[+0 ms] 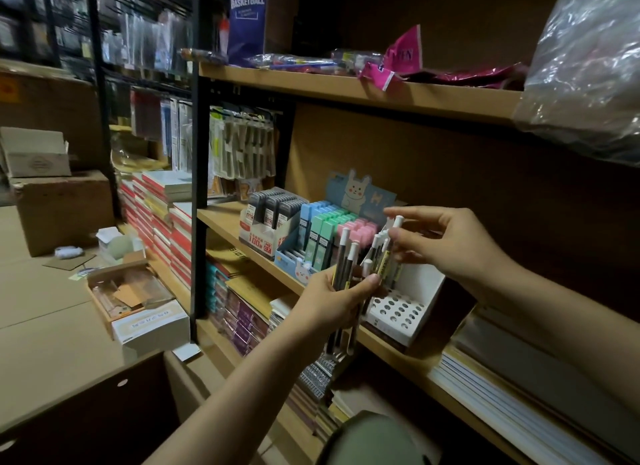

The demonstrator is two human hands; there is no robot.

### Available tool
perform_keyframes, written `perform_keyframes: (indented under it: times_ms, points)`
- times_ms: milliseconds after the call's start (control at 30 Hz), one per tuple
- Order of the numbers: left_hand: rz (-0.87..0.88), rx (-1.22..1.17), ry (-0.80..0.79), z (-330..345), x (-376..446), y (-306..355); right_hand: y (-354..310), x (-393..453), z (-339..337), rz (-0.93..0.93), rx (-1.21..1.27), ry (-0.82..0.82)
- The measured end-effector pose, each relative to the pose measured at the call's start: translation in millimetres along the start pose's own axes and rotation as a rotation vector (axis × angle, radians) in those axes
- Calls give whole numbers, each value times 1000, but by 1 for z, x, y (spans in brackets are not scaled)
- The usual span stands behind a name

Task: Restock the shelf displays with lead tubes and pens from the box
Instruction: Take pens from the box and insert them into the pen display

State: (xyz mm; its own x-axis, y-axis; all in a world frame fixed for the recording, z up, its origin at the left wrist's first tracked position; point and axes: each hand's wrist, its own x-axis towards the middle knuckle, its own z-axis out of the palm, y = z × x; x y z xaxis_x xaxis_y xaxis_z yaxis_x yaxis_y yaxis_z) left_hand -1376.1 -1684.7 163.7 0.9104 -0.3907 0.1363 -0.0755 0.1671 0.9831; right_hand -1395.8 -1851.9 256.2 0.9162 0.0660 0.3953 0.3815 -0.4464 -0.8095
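White-capped pens point(346, 256) bunched in left hand point(332, 300); right hand point(446, 244) pinching one pen point(389, 253), both just above white holed display point(398, 312).

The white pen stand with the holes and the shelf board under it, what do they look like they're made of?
Pen stand: probably matte white card, judging by its thin folded walls and punched round holes; thin plastic is possible. Shelf board: seemingly wood or laminated board, tan, smooth, with a flat square edge.
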Motion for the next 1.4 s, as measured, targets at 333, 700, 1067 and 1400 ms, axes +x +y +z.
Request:
perform_keyframes:
  times_ms: [333,700,1067,1400]
  points:
    - [-91,-108,261,8,17,7,20,12,-30,-145,-562,271]
    - [-206,-160,313,24,24,-31,52,32,-20,-140,-624,293]
    - [-181,-142,216,10,32,-41,57,39,-29,-12,-723,205]
    - [-146,-72,251,8,40,-49,49,37,-18,-44,-774,153]
